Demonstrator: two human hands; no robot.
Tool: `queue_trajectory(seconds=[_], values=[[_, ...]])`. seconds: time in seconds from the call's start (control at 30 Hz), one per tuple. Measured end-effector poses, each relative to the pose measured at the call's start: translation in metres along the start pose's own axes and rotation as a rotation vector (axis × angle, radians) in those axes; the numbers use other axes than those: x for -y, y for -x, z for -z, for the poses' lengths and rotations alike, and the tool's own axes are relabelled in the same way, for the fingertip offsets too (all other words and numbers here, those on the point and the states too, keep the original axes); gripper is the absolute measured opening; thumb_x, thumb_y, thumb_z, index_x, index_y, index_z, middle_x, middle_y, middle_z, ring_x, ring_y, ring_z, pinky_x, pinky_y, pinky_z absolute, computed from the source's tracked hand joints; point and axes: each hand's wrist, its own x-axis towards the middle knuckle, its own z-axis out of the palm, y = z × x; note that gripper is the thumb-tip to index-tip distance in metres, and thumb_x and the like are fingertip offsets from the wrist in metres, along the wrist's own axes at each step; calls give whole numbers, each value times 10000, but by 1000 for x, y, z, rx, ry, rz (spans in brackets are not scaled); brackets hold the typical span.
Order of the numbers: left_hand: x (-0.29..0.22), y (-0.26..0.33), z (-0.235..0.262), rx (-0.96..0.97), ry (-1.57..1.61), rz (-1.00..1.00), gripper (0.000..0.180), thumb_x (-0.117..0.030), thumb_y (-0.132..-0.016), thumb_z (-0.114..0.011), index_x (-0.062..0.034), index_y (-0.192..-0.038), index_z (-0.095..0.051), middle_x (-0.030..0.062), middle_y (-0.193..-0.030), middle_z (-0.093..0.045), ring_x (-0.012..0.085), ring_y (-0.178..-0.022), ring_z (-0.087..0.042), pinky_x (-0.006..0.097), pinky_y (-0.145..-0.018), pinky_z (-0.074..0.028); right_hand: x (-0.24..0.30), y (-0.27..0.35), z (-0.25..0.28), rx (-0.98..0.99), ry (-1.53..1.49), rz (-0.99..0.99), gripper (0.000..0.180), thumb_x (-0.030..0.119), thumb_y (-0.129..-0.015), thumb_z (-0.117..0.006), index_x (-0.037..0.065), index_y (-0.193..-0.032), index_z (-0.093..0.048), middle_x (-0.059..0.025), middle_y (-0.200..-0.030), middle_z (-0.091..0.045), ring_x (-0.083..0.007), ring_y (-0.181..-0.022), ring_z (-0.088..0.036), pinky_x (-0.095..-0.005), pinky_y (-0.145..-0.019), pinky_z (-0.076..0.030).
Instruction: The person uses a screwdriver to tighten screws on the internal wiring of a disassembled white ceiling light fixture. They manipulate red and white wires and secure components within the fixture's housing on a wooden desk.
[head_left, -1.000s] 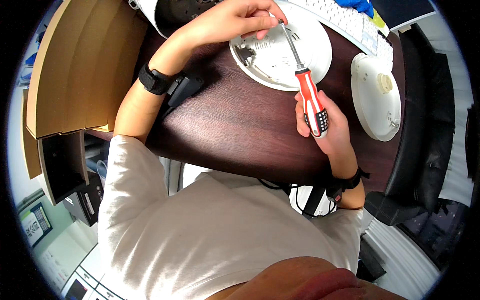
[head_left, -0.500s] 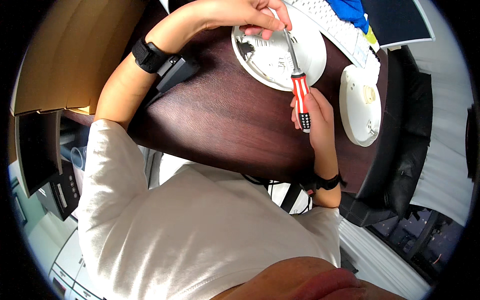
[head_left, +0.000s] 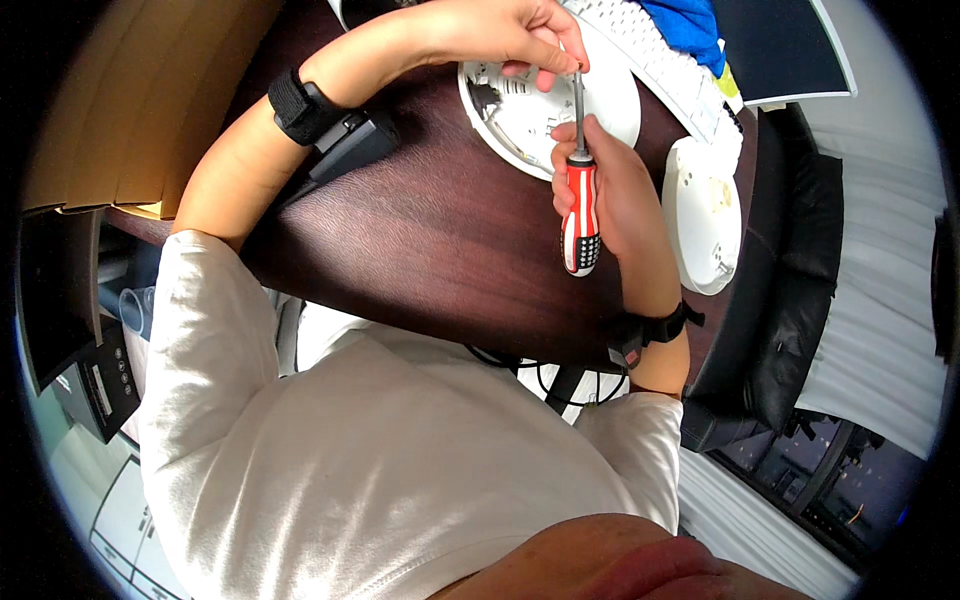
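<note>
A screwdriver (head_left: pixel 581 205) is at the centre of our attention, held above the near edge of a round white dish (head_left: pixel 615 100) on a dark brown bench (head_left: pixel 430 220). Its handle is striped red and white with a black, white-dotted end toward us; its metal shaft points away from the body. Our right hand (head_left: pixel 612 190) is closed around the upper handle, fingers to the left, palm to the right. Our left hand (head_left: pixel 500 35) arches over the dish, thumb and fingertips narrowed together at the shaft's tip; whether they grip the metal, or something tiny there, we cannot tell. Inside the dish, at its left, sits a dark fitting (head_left: pixel 486 95). Just beside it on the right lies a second white shell (head_left: pixel 690 235). Beyond these we find a white keyboard (head_left: pixel 660 70), a crumpled blue item (head_left: pixel 690 30) and a dark panel (head_left: pixel 780 50). Black straps circle both wrists. Cardboard (head_left: pixel 150 100) stands at far left, black padded seating (head_left: pixel 790 290) at right.
</note>
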Motion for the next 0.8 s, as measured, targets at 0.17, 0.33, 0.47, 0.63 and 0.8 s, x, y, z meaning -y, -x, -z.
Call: queue_trajectory(seconds=[0.17,0.33,0.47,0.63,0.8], values=[[-1,-3,2,-104,83,6,230,-184,-906,-592,-30,-1073,-625,2,-702,-625,6,-507,-428,152,-463,-337,23,-18,-3,19,14,45,344,360,-961,-444,39,-865,-517,-30,-673,-526,-124,-490,-510,-249,-467,-440],[-5,-1,3,-167,305,7,150,-135,-917,-563,-11,-981,-618,14,-723,-623,29,-530,-467,164,-472,-353,35,-30,-4,5,48,30,347,394,-932,-477,66,-817,-487,-42,-652,-495,-157,-497,-478,-288,-476,-415],[-3,-4,6,-140,440,-6,125,-93,-922,-548,12,-947,-610,46,-757,-649,49,-532,-493,177,-480,-387,36,-34,0,52,-56,-17,347,397,-929,-480,69,-815,-482,-36,-644,-480,-154,-507,-482,-282,-483,-417],[0,-3,4,-208,325,4,147,-114,-929,-536,13,-914,-608,40,-753,-650,54,-529,-495,183,-496,-410,36,-36,-5,-17,31,24,347,388,-926,-495,65,-799,-490,-33,-625,-483,-148,-492,-488,-272,-460,-406],[-5,-2,-4,-336,124,-7,140,-117,-913,-552,12,-899,-603,23,-718,-648,55,-496,-497,197,-455,-407,39,-37,-3,-174,395,155,342,369,-941,-488,67,-784,-517,-28,-604,-493,-137,-484,-501,-254,-453,-404]])
